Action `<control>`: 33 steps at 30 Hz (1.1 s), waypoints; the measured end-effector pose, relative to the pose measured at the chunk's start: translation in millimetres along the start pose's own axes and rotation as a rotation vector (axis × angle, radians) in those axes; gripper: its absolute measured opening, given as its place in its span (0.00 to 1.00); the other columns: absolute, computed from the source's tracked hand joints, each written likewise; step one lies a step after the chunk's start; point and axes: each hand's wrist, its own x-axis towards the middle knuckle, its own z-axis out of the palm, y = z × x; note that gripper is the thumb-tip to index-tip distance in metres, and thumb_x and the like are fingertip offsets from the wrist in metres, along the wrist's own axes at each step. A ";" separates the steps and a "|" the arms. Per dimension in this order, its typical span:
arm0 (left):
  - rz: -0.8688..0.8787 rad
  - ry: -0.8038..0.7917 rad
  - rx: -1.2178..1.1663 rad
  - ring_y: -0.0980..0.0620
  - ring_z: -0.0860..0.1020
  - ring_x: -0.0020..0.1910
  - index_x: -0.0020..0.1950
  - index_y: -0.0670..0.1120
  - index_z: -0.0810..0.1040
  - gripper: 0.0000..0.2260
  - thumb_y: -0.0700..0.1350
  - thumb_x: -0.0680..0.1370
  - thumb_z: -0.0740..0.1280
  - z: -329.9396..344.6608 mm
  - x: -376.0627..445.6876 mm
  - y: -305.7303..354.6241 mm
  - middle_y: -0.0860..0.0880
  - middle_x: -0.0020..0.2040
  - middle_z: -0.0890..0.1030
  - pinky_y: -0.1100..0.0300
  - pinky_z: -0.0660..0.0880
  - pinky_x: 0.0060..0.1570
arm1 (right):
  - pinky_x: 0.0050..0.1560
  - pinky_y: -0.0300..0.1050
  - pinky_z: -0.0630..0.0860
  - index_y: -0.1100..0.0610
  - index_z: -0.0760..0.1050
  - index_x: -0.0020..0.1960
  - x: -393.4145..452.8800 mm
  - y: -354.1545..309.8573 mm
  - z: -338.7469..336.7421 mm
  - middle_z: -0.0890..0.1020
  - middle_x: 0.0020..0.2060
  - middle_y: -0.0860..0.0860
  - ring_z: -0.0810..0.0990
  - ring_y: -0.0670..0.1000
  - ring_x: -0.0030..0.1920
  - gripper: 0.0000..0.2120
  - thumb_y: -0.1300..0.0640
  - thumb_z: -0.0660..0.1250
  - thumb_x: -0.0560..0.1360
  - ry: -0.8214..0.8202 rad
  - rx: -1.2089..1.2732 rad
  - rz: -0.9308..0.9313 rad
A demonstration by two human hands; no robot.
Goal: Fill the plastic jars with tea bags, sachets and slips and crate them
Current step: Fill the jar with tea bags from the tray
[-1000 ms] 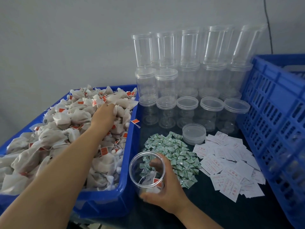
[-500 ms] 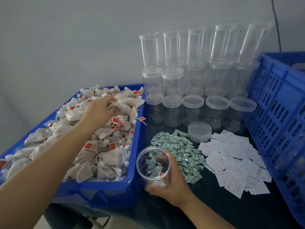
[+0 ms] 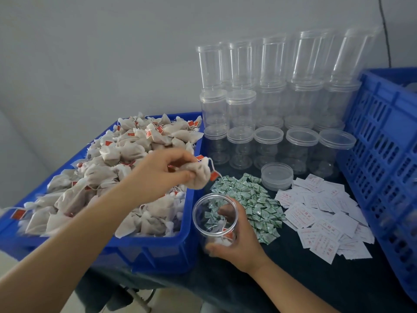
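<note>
My right hand (image 3: 237, 245) grips an open clear plastic jar (image 3: 215, 219) tilted toward me, with a tea bag lying at its bottom. My left hand (image 3: 160, 172) pinches a white tea bag (image 3: 199, 175) with a red tag, held in the air above the right edge of the blue tray (image 3: 158, 251), just up and left of the jar's mouth. The tray is heaped with tea bags (image 3: 112, 168). Green sachets (image 3: 250, 197) lie in a pile behind the jar. White slips with red print (image 3: 320, 218) are spread to the right.
Stacked empty clear jars (image 3: 270, 109) with lids stand at the back against the wall. A loose lid (image 3: 277, 176) lies in front of them. A tall blue slotted crate (image 3: 383, 166) borders the right side. The table is covered in dark cloth (image 3: 316, 279).
My left hand has lifted a tea bag out of the tray pile and carried it right, toward the jar. My right hand keeps holding the jar in place.
</note>
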 end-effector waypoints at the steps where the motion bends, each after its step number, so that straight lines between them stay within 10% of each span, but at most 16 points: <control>1: 0.009 -0.033 0.010 0.62 0.78 0.45 0.46 0.59 0.79 0.10 0.43 0.73 0.70 3.6 -1.5 0.2 0.62 0.45 0.80 0.70 0.75 0.44 | 0.57 0.28 0.73 0.24 0.61 0.66 -0.1 -0.2 -0.1 0.73 0.58 0.29 0.72 0.38 0.66 0.47 0.49 0.82 0.58 0.003 -0.004 -0.002; 12: 0.099 -0.293 0.311 0.66 0.75 0.44 0.53 0.54 0.81 0.08 0.44 0.76 0.67 40.3 -7.3 4.1 0.62 0.44 0.78 0.74 0.69 0.44 | 0.63 0.47 0.77 0.32 0.63 0.70 2.2 -5.8 1.6 0.76 0.65 0.45 0.76 0.51 0.67 0.46 0.54 0.82 0.61 0.001 0.048 -0.044; 17: 0.122 -0.338 0.512 0.57 0.74 0.53 0.57 0.52 0.78 0.11 0.44 0.77 0.63 61.1 -5.6 11.0 0.56 0.53 0.77 0.60 0.72 0.54 | 0.59 0.39 0.77 0.29 0.62 0.69 2.1 -9.4 0.0 0.76 0.65 0.40 0.77 0.47 0.66 0.46 0.54 0.82 0.62 -0.004 0.071 -0.037; 24: 0.229 -0.393 1.033 0.48 0.74 0.46 0.55 0.46 0.73 0.06 0.41 0.79 0.60 78.5 1.5 19.8 0.49 0.46 0.72 0.57 0.66 0.37 | 0.54 0.37 0.79 0.28 0.65 0.67 2.9 -13.0 -0.7 0.77 0.62 0.38 0.79 0.45 0.64 0.45 0.63 0.80 0.64 -0.039 0.122 -0.067; 33: 0.081 -0.639 0.971 0.50 0.74 0.44 0.60 0.45 0.77 0.11 0.42 0.80 0.61 92.9 21.7 22.1 0.47 0.51 0.78 0.59 0.68 0.41 | 0.52 0.33 0.79 0.24 0.64 0.65 0.6 -14.2 -1.3 0.77 0.61 0.34 0.78 0.42 0.63 0.43 0.57 0.80 0.62 -0.043 0.118 -0.049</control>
